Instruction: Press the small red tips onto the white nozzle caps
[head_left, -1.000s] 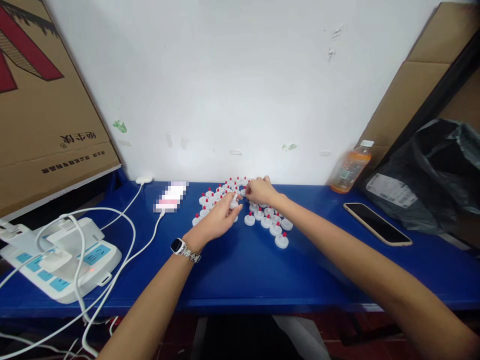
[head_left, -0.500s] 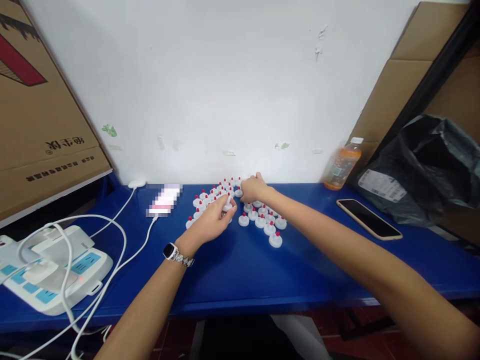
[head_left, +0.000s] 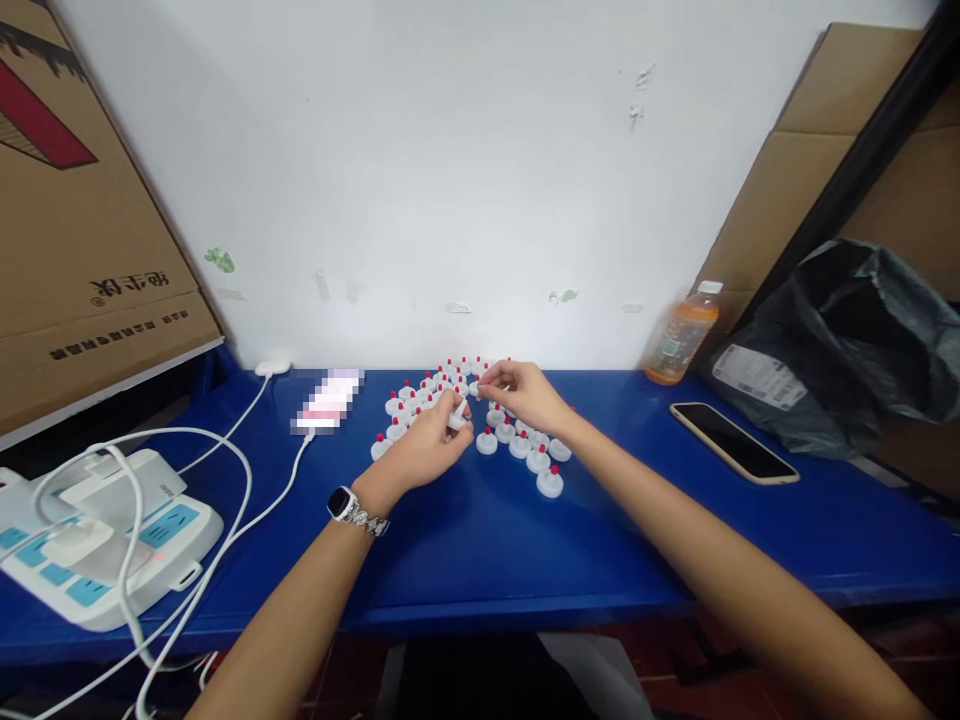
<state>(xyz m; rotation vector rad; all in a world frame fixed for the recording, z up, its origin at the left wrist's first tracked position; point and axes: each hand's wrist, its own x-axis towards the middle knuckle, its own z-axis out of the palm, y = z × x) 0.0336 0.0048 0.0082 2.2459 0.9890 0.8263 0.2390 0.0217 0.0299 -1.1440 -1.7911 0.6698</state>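
Many white bottle caps with spouts and red tips [head_left: 549,482] stand on the blue table [head_left: 465,560], in one group to the left and one to the right. My left hand [head_left: 431,442] is closed around one white spout cap [head_left: 457,420], its spout tilted up and right; no red tip shows on it. Close by, my right hand [head_left: 529,395] has thumb and fingers pinched together above the caps. Whatever lies between those fingertips is too small to make out. Part of the right group is hidden behind my right hand.
A power strip [head_left: 97,560] with looping white cables and a charging phone [head_left: 328,400] lie to the left. On the right are an orange drink bottle [head_left: 682,335], a dark phone [head_left: 735,442] and a grey plastic bag [head_left: 825,350]. A white wall [head_left: 450,180] closes off the back.
My right hand has turned from reaching down among the caps to a pinch near my left hand. The cap in my left hand has tilted, and its red tip no longer shows.
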